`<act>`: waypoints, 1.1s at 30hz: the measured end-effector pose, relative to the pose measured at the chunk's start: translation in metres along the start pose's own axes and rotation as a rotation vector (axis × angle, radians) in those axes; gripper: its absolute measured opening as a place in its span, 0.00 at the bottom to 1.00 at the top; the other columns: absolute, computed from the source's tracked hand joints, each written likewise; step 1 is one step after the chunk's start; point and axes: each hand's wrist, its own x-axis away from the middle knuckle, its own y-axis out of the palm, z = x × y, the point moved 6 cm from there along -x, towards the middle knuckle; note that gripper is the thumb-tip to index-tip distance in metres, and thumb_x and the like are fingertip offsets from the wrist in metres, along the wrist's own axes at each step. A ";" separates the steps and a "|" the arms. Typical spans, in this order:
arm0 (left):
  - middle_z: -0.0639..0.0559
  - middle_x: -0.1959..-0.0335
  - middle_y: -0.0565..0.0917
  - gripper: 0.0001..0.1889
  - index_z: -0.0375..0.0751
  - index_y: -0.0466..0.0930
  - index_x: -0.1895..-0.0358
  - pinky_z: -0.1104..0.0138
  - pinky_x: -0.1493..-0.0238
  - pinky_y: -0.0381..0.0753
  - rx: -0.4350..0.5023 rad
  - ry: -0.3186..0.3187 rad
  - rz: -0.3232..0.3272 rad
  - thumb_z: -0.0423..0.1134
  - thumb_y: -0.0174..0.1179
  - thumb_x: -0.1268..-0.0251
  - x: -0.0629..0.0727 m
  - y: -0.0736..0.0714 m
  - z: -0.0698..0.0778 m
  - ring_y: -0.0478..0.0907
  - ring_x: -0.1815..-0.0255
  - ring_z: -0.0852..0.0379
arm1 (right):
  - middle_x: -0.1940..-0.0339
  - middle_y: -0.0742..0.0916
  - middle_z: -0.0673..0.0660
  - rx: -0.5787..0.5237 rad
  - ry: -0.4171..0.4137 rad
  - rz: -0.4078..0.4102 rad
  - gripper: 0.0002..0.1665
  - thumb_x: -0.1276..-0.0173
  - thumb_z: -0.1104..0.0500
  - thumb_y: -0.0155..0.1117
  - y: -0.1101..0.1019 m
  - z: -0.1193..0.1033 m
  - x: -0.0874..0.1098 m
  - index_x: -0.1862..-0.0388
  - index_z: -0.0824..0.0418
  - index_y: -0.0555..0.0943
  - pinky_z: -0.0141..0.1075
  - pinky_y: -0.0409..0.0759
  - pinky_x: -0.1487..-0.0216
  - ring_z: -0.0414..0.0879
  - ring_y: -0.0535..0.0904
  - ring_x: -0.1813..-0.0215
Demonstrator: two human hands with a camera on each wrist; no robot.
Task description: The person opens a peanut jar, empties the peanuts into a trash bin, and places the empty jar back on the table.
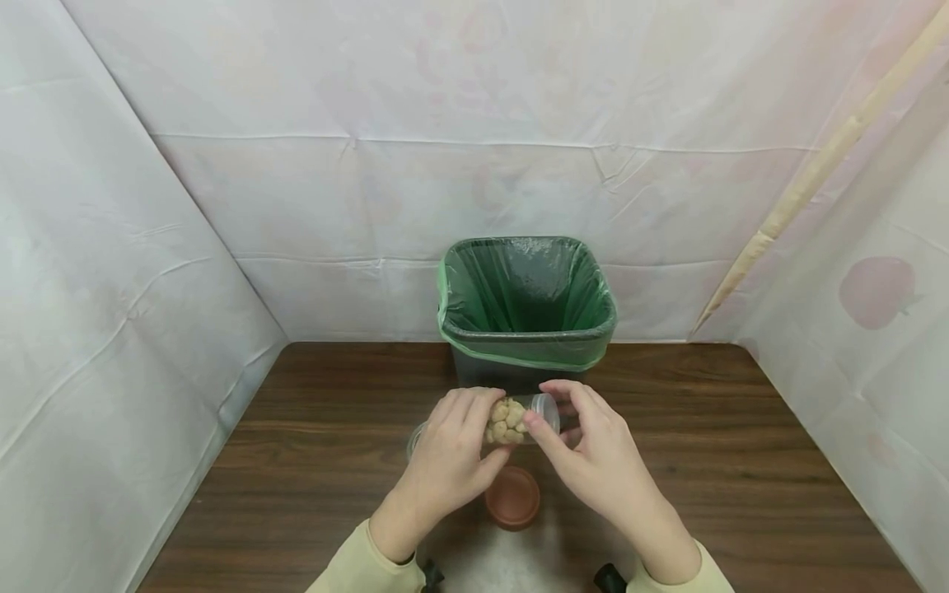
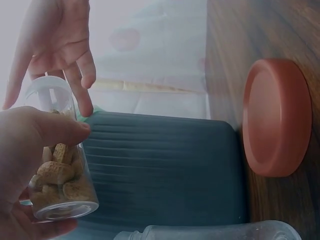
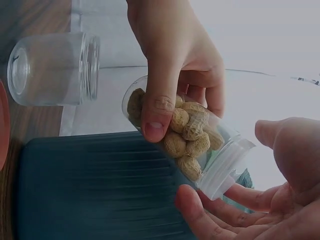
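Note:
My left hand (image 1: 452, 449) grips a clear jar of peanuts (image 1: 507, 422) that lies tilted on its side above the table. In the right wrist view the thumb presses one side of this jar (image 3: 192, 131) and the fingers wrap behind it. Its translucent cap (image 3: 225, 170) points toward my right hand (image 1: 604, 457). That hand is beside the cap with thumb and fingers spread apart, fingertips close to the cap's edge. Below the jar, a round terracotta-coloured lid (image 1: 511, 497) sits on the table.
A dark bin (image 1: 489, 371) lined with a green bag (image 1: 519, 288) stands beyond the hands, against the white cloth wall (image 1: 356, 198). An uncapped clear glass jar (image 3: 55, 69) stands on the wooden table (image 1: 311, 436), mostly behind my left hand in the head view.

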 end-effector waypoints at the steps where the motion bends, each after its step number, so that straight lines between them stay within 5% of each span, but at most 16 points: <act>1: 0.47 0.48 0.86 0.34 0.37 0.80 0.38 0.54 0.44 0.86 -0.007 0.002 0.001 0.41 0.84 0.48 0.000 0.000 0.000 0.83 0.47 0.48 | 0.48 0.87 0.48 0.003 -0.006 0.003 0.23 0.23 0.50 0.75 0.000 0.000 0.000 0.37 0.62 0.84 0.36 0.90 0.61 0.42 0.87 0.52; 33: 0.46 0.50 0.87 0.31 0.35 0.81 0.38 0.54 0.45 0.87 -0.055 0.073 0.019 0.41 0.81 0.44 -0.001 -0.001 0.005 0.84 0.51 0.48 | 0.46 0.90 0.52 0.018 -0.090 0.032 0.20 0.25 0.58 0.77 -0.004 -0.003 0.000 0.39 0.64 0.87 0.35 0.91 0.56 0.43 0.89 0.54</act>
